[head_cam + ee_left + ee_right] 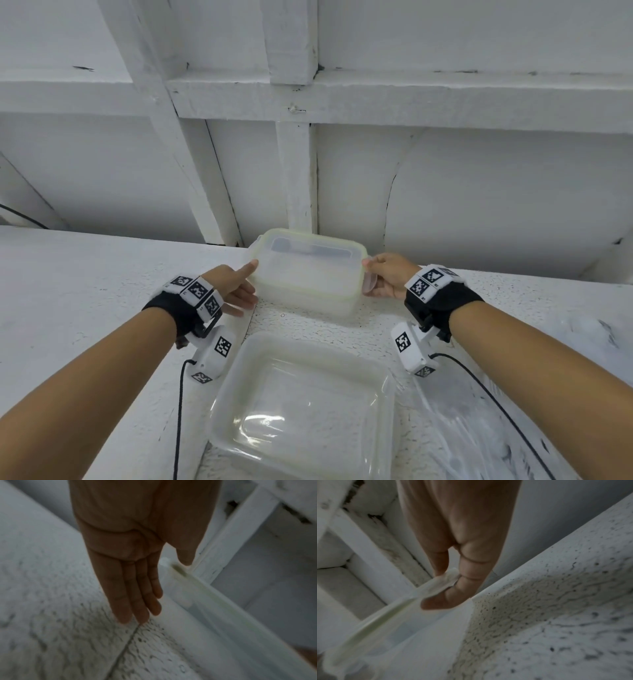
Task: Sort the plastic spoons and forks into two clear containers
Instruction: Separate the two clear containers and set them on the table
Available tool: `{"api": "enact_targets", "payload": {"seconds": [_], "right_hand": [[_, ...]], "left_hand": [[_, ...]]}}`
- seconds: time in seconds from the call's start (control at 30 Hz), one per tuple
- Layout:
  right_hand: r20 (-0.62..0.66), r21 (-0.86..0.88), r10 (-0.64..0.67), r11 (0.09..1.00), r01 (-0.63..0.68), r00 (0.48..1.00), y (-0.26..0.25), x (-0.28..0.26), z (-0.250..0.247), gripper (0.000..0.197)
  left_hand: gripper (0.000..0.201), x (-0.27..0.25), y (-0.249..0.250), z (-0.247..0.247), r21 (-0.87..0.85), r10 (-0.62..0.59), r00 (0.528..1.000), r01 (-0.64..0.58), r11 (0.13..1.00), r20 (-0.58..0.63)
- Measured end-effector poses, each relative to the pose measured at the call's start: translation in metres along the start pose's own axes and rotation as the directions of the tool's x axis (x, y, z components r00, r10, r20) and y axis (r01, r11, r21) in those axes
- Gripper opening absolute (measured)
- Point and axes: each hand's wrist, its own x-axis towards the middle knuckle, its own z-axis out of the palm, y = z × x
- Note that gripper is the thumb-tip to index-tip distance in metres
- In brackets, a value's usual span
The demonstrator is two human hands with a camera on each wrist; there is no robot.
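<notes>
A translucent side flap of the lidded container (308, 270) was pinched by the right hand (387, 275). The left hand (236, 286), fingers straight, was held at its opposite edge. An open clear container (305, 407) sat nearer on the rough white desk (85, 274).

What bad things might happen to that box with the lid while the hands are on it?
1. The right hand pinches only the side flap of the lidded container, while the left hand stays flat-fingered at the other end. A one-sided pull might tilt or slide the box.
2. The open container sits just in front, so the lidded one, or its lid, might bump into it.
3. The crinkly plastic bag lies under the right arm, which might drag it.
</notes>
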Motion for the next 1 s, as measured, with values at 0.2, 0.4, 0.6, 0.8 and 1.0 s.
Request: {"api": "enact_targets", "payload": {"seconds": [0.2,0.4,0.6,0.8,1.0], "right_hand": [[0.238,-0.065,0.100,0.994,-0.087,0.966,0.010,-0.013,0.006,0.027],[0.246,-0.087,0.098,0.993,-0.078,0.964,0.014,-0.017,0.011,0.030],[0.184,-0.087,0.080,0.994,-0.064,0.980,0.013,-0.023,0.014,0.026],[0.169,-0.110,0.096,0.991,-0.078,0.981,0.014,-0.023,0.015,0.023],[0.130,-0.346,0.169,0.931,-0.115,0.977,0.003,-0.019,0.012,0.014]], "left_hand": [[0.031,-0.008,-0.015,-0.005,-0.243,0.074,0.989,-0.042,0.969,0.125],[0.017,-0.005,-0.024,-0.001,-0.376,0.096,0.983,-0.030,0.926,0.157],[0.017,-0.008,-0.025,0.000,-0.358,0.117,0.982,-0.057,0.932,0.146],[0.022,-0.013,-0.023,0.002,-0.355,0.137,0.988,-0.105,0.929,0.068],[0.024,-0.017,-0.020,0.000,-0.268,0.140,0.990,-0.128,0.955,0.026]]}}
